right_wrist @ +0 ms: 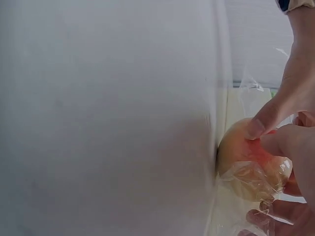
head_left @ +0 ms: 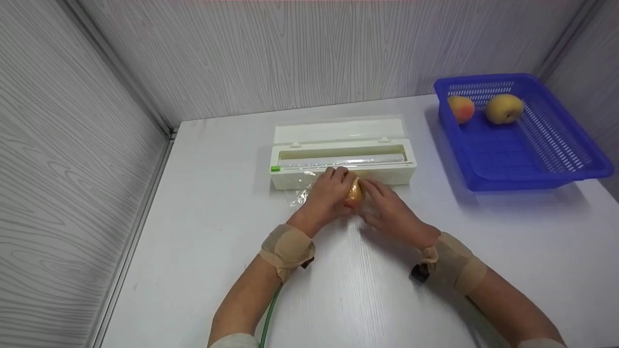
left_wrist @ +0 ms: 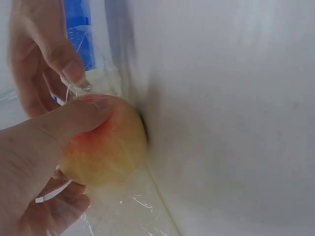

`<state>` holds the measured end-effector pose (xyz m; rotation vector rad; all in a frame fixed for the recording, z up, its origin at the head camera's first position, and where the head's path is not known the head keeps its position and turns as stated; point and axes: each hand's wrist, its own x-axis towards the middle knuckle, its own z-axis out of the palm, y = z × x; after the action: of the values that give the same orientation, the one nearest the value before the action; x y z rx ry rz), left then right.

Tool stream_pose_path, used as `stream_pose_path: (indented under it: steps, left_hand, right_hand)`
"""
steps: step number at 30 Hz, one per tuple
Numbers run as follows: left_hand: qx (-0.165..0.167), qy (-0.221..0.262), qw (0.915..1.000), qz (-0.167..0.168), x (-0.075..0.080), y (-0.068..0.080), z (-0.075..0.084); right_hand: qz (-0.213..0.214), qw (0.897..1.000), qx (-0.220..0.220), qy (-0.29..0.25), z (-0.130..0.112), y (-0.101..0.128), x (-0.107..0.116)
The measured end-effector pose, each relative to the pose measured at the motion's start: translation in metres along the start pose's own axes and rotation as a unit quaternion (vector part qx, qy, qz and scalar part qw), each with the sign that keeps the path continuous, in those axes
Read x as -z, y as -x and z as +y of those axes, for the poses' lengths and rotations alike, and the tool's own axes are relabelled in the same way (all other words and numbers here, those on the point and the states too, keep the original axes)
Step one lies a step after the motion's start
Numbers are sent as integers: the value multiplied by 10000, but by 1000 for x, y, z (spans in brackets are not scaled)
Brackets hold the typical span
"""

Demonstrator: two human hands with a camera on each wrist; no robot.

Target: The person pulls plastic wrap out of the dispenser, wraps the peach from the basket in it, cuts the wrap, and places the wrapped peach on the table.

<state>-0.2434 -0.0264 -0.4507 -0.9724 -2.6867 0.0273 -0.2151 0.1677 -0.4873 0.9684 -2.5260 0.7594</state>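
A red-and-yellow peach [left_wrist: 115,152], partly covered by clear cling film [right_wrist: 248,172], stands on the table against the front of a cream cling film box [head_left: 341,180]. My left hand [head_left: 329,195] grips the peach, thumb on its red side, fingers round the far side. My right hand [head_left: 394,215] is at the peach's right side; its thumb [left_wrist: 74,71] and fingers hold a part of the film close to the fruit. More film [head_left: 302,195] spreads out under and left of the left hand. The film's exact edges are hard to make out.
The box's lid [head_left: 338,129] is raised, showing the film roll [head_left: 341,160] inside; a green slider [head_left: 275,168] sits at its left end. To the right, a blue basket [head_left: 498,181] contains a peach [head_left: 462,108] and a yellow fruit [head_left: 504,108]. Wood-patterned walls [head_left: 290,53] enclose the white table.
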Motion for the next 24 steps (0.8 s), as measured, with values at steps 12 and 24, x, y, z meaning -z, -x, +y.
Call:
stream_pose_path:
  steps: [12,24]
  left_hand:
    - [-303,-800,9949,534,-15,9,6]
    - [272,2901,9444,-1525,5,18,-11]
  right_hand:
    - [-375,9988,-301,-1,-5,4,2]
    - [-814,9966,-141,-10,-15,0,-1]
